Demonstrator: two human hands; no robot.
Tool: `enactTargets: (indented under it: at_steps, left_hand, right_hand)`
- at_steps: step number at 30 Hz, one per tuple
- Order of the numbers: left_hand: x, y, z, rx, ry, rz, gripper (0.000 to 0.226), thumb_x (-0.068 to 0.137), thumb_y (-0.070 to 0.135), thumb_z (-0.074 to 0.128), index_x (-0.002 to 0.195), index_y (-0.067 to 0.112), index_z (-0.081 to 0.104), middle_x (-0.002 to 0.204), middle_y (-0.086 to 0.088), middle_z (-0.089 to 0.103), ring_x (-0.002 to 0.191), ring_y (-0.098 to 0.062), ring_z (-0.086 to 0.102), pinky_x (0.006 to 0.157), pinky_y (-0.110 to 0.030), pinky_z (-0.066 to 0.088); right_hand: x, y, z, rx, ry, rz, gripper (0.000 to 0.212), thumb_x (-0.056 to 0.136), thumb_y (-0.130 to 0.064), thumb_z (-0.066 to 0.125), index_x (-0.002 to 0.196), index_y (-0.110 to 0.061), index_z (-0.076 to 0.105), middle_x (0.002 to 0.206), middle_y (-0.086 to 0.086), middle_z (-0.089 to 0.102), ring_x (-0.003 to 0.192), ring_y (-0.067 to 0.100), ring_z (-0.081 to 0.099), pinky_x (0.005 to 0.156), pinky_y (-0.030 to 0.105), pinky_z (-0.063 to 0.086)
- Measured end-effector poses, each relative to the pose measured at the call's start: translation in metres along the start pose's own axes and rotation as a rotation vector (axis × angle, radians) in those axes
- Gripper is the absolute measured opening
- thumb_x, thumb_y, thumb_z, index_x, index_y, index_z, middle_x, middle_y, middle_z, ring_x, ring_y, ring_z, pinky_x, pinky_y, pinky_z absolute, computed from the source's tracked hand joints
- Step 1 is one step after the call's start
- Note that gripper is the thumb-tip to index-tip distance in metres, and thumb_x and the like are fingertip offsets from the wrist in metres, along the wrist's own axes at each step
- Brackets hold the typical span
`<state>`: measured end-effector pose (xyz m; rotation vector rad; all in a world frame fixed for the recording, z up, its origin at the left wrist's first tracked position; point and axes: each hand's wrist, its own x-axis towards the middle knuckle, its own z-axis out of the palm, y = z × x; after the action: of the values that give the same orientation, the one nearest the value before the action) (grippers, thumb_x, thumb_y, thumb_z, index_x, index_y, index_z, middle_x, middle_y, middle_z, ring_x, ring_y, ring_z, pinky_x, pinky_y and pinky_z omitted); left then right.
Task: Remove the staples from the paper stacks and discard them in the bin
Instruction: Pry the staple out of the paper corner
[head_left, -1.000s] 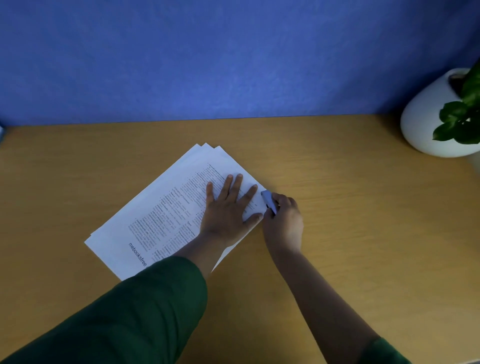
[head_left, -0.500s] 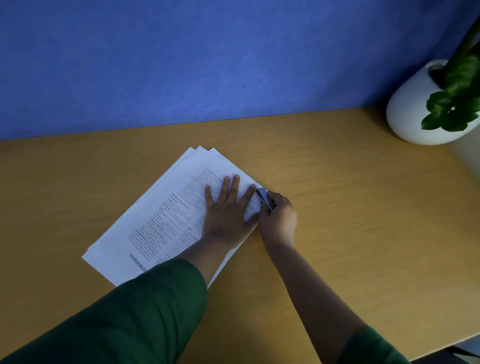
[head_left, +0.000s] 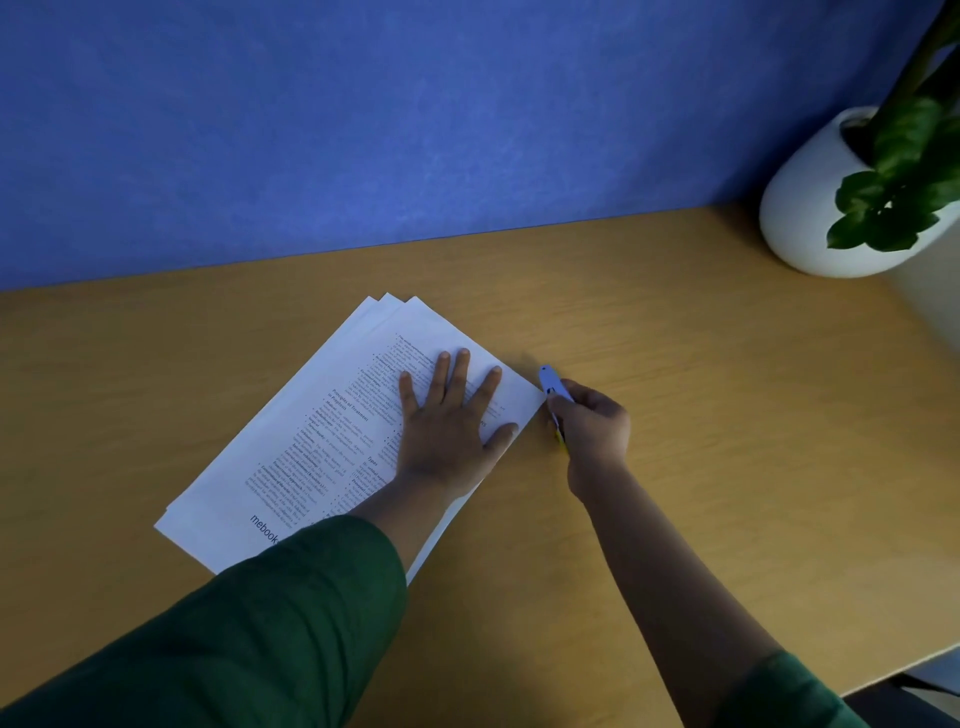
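Paper stack (head_left: 332, 415) hasn't budged on the desk (head_left: 675, 389), but the right hand (head_left: 592, 431), gripping the staple remover (head_left: 551, 387), pulled off its corner. Left hand (head_left: 447, 426) still presses flat, fingers spread.

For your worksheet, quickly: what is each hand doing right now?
Left hand: open, pressing flat on the paper stack.
Right hand: closed around the staple remover.
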<state>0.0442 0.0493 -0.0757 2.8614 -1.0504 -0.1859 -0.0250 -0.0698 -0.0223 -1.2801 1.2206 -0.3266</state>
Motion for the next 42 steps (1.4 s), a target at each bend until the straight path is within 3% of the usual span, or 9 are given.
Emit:
enactTargets:
  at_steps: [5, 14, 19, 25, 27, 30, 34, 39, 42]
  left_hand:
    - [0.000, 0.001, -0.002, -0.014, -0.021, -0.003, 0.081, 0.076, 0.068, -0.004, 0.150, 0.036, 0.001, 0.161, -0.002, -0.006, 0.149, -0.023, -0.009, 0.114, -0.057, -0.008]
    - [0.001, 0.000, 0.002, 0.006, -0.006, -0.007, 0.079, 0.078, 0.069, -0.002, 0.150, 0.037, 0.002, 0.162, -0.003, -0.004, 0.149, -0.024, -0.007, 0.115, -0.058, -0.006]
    - [0.000, -0.001, 0.001, -0.016, -0.002, -0.011, 0.079, 0.077, 0.069, -0.003, 0.150, 0.038, 0.002, 0.162, -0.002, -0.004, 0.149, -0.023, -0.006, 0.115, -0.057, -0.007]
    - [0.001, -0.001, 0.000, 0.001, 0.015, 0.000, 0.080, 0.078, 0.068, 0.001, 0.150, 0.034, 0.010, 0.162, -0.003, 0.003, 0.150, -0.025, 0.000, 0.115, -0.058, -0.003]
    - [0.000, -0.002, 0.002, 0.013, 0.030, -0.001, 0.079, 0.079, 0.068, 0.003, 0.150, 0.034, 0.013, 0.161, -0.004, 0.005, 0.149, -0.026, 0.003, 0.115, -0.058, -0.002]
    - [0.000, -0.001, 0.001, 0.020, 0.017, -0.006, 0.079, 0.079, 0.068, 0.001, 0.150, 0.034, 0.009, 0.162, -0.002, 0.002, 0.150, -0.025, -0.001, 0.115, -0.057, -0.004]
    - [0.000, -0.001, -0.001, -0.016, -0.032, -0.019, 0.083, 0.074, 0.069, -0.004, 0.150, 0.036, -0.001, 0.161, 0.000, -0.008, 0.149, -0.021, -0.011, 0.115, -0.056, -0.009]
    - [0.000, -0.001, 0.002, 0.000, -0.013, -0.023, 0.081, 0.076, 0.069, -0.001, 0.150, 0.036, 0.000, 0.161, -0.001, -0.005, 0.149, -0.022, -0.007, 0.115, -0.057, -0.007]
    - [0.001, -0.001, 0.004, 0.011, -0.003, -0.025, 0.078, 0.078, 0.069, 0.003, 0.150, 0.037, 0.001, 0.162, -0.002, -0.004, 0.149, -0.022, -0.006, 0.115, -0.057, -0.006]
  right_hand:
    - [-0.012, 0.011, 0.004, -0.440, -0.084, -0.299, 0.031, 0.086, -0.012, 0.059, 0.116, -0.009, 0.065, 0.113, 0.004, 0.070, 0.103, 0.019, 0.063, 0.083, 0.024, 0.047]
    - [-0.007, 0.010, 0.017, -0.541, -0.074, -0.413, 0.033, 0.085, -0.006, 0.055, 0.117, -0.007, 0.063, 0.114, 0.008, 0.068, 0.106, 0.021, 0.062, 0.086, 0.024, 0.046]
    - [-0.005, 0.006, 0.018, -0.281, -0.080, -0.234, 0.025, 0.084, -0.006, 0.058, 0.107, -0.008, 0.068, 0.099, 0.002, 0.070, 0.090, 0.016, 0.063, 0.084, 0.029, 0.052]
    - [0.013, -0.014, -0.003, 0.299, 0.042, 0.135, 0.010, 0.082, 0.000, 0.064, 0.084, -0.009, 0.067, 0.074, 0.002, 0.062, 0.061, 0.013, 0.054, 0.058, 0.022, 0.045]
    - [0.016, -0.011, -0.010, 0.201, 0.056, 0.064, 0.013, 0.083, -0.004, 0.063, 0.093, -0.009, 0.069, 0.079, -0.001, 0.066, 0.066, 0.012, 0.058, 0.063, 0.022, 0.048]
    - [0.004, 0.004, -0.010, -0.181, 0.010, -0.164, 0.033, 0.084, -0.013, 0.062, 0.117, -0.012, 0.064, 0.110, -0.001, 0.069, 0.099, 0.014, 0.063, 0.088, 0.025, 0.049]
    - [-0.014, 0.020, 0.002, -0.572, -0.078, -0.488, 0.038, 0.081, -0.003, 0.058, 0.118, -0.009, 0.063, 0.113, 0.007, 0.068, 0.103, 0.023, 0.062, 0.077, 0.013, 0.037]
    - [-0.015, 0.019, 0.011, -0.673, -0.067, -0.502, 0.040, 0.084, -0.003, 0.055, 0.125, -0.006, 0.057, 0.120, 0.011, 0.063, 0.109, 0.027, 0.059, 0.088, 0.030, 0.045]
    - [-0.014, 0.016, 0.014, -0.718, -0.093, -0.505, 0.041, 0.086, -0.003, 0.052, 0.127, -0.007, 0.055, 0.123, 0.010, 0.060, 0.111, 0.026, 0.057, 0.089, 0.030, 0.045]
